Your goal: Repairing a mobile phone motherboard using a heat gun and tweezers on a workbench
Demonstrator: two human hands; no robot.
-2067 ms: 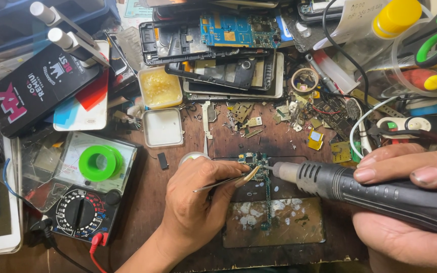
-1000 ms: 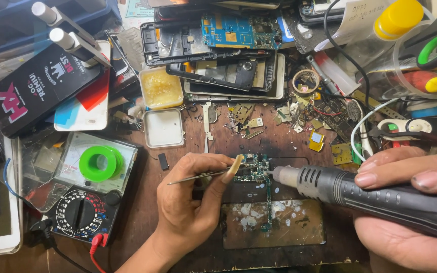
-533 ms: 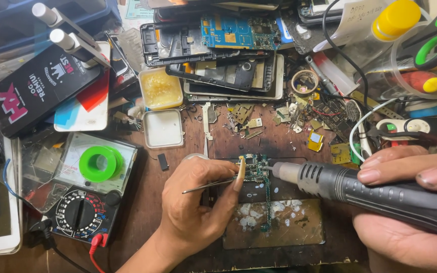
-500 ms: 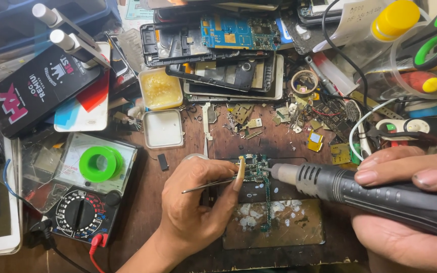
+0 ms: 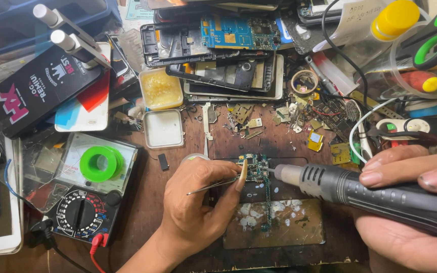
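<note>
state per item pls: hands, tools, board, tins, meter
left hand: gripping tweezers, tips at circuit board
right hand: holding hot-air gun, nozzle at board
small tin: open, yellow paste inside
tin lid: off, lying flat
multimeter: red lead plugged in

1. Even, fairly bright light falls from above; shadows stay soft and short.
2. Mild glare sits on the clear plastic containers (image 5: pixel 410 60) at upper right.
3. Focus is sharp centrally, softer towards the edges.

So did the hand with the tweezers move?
Yes. The left hand shifted a little: its tweezers swung from pointing at the circuit board to slanting away, toward the green spool.
</note>
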